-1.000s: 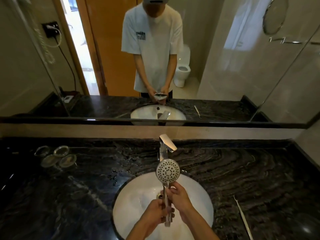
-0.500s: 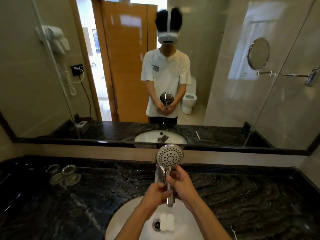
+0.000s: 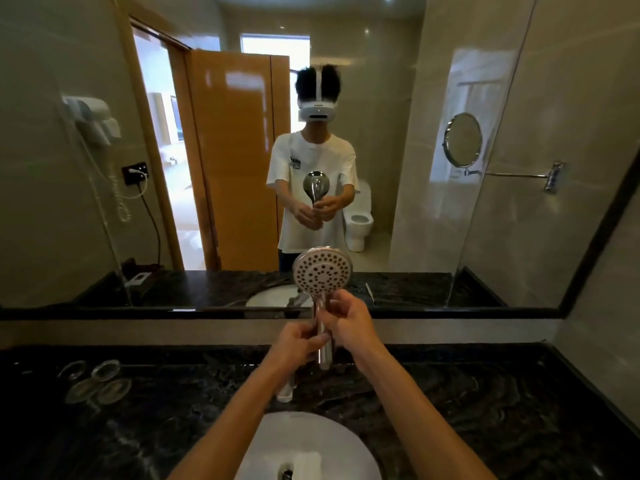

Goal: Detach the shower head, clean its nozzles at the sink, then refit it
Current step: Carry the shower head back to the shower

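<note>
A chrome shower head [image 3: 322, 273] stands upright in front of me, its round nozzle face turned toward me, raised above the white sink [image 3: 308, 445]. My left hand [image 3: 298, 342] grips the lower part of its handle from the left. My right hand [image 3: 348, 320] closes around the handle just under the head from the right. The faucet [image 3: 286, 389] is mostly hidden behind my left wrist. No hose hangs from the handle's end.
A dark marble counter [image 3: 485, 410] surrounds the sink, with several glass dishes [image 3: 95, 381] at the left. A wide mirror [image 3: 450, 168] fills the wall ahead, reflecting a person, an orange door and a toilet. A glass partition [image 3: 491, 150] stands at the right.
Both hands have lifted the shower head from low over the basin to mirror height, and my view has tilted upward. The grip on the handle stays the same.
</note>
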Demonstrator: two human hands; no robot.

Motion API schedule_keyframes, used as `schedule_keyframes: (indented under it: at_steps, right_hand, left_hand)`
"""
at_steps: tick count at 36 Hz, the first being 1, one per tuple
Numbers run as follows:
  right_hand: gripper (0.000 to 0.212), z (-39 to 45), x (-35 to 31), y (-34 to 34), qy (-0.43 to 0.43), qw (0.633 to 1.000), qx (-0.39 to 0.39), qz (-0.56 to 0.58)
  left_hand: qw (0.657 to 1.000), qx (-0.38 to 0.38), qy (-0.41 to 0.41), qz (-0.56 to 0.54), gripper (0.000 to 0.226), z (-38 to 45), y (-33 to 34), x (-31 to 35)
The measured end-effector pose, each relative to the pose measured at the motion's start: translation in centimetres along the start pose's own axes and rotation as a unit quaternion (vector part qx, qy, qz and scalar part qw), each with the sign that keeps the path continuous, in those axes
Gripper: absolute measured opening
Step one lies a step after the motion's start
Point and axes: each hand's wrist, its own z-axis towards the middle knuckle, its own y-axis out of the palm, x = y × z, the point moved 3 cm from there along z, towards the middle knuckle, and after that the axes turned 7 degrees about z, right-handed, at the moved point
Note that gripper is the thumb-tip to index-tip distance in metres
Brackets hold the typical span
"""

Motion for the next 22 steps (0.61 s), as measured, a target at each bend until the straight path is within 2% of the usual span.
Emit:
schedule_keyframes:
  at_steps: [5, 13, 22]
  right_hand:
    - [0.022, -0.1, -1.7, -1.1, -0.007, 1.000, 0.026, -0.003]
    - [0.017, -0.8, -3.3, -2.5, -0.014, 0.995, 0.095, -0.009]
    - [0.018, -3.8, -4.8, -4.9, -0.040, 0.980, 0.192, -0.035]
  left_hand:
    - [1.000, -0.018, 0.009, -0.014, 0.017, 0.9, 0.8, 1.3]
    - [0.998, -0.049, 0.017, 0.030, 0.015, 2.3, 1.2, 2.9]
    - [0.988, -0.141, 0.046, 0.029, 0.016, 1.6, 3.8, 5.5]
